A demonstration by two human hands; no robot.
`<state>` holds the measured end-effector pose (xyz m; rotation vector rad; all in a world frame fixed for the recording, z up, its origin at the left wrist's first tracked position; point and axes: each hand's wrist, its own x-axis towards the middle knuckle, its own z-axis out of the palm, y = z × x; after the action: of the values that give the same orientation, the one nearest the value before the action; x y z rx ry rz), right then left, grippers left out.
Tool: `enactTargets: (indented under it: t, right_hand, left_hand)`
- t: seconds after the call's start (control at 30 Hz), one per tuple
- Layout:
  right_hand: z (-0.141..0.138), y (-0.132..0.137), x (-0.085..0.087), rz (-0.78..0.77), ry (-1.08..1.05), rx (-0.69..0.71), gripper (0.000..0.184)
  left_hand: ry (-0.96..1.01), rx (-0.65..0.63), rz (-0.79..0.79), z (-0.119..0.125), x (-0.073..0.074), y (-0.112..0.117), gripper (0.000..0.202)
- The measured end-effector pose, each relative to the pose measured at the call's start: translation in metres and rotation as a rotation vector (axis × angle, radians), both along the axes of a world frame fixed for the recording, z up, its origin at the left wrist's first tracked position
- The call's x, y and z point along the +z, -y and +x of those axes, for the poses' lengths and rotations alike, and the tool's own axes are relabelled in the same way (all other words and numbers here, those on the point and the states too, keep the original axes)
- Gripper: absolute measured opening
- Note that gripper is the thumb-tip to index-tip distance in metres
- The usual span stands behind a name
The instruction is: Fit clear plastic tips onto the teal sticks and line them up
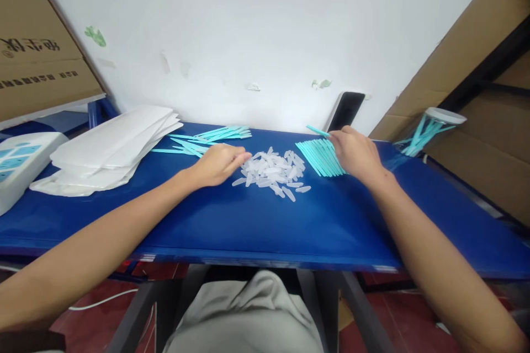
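Note:
My right hand point(356, 153) pinches a slim turquoise stick point(317, 130) by one end; the stick points left. Just below it lies a neat row of similar turquoise sticks point(319, 158) side by side. My left hand point(219, 164) has thumb and fingers pressed together at the left edge of a pile of small translucent white pieces point(275, 170), shaped like narrow caps. Whatever is between those fingertips, if anything, cannot be made out. Behind the left hand, more loose turquoise sticks point(226, 133) lie crosswise in a scattered heap.
White flat bags point(111, 140) are stacked on the left of the blue table point(248, 226), beside a white box with blue panels point(28, 162). A phone point(346, 110) leans against the wall. At right, a clear container point(430, 129) holds turquoise sticks. Cardboard stands on both sides.

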<state>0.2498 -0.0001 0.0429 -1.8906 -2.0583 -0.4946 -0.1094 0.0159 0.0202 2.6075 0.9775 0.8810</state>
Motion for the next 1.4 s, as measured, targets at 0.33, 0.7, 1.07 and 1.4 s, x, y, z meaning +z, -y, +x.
enactTargets:
  t: [0.33, 0.7, 1.07, 1.4]
  right_hand:
    - [-0.021, 0.005, -0.013, -0.128, 0.106, -0.169, 0.044]
    - [-0.029, 0.004, -0.029, -0.104, 0.282, -0.207, 0.043]
    - [-0.026, 0.002, -0.019, -0.138, 0.164, -0.069, 0.040]
    - [-0.037, 0.005, -0.021, -0.305, 0.068, 0.077, 0.024]
  left_hand:
    - [-0.342, 0.065, 0.055, 0.019, -0.015, 0.011, 0.049]
    - [-0.550, 0.193, 0.175, -0.024, 0.017, -0.015, 0.028]
    - [-0.657, 0.267, -0.312, -0.083, 0.037, -0.040, 0.056]
    - [-0.540, 0.174, -0.362, -0.082, 0.029, -0.046, 0.047]
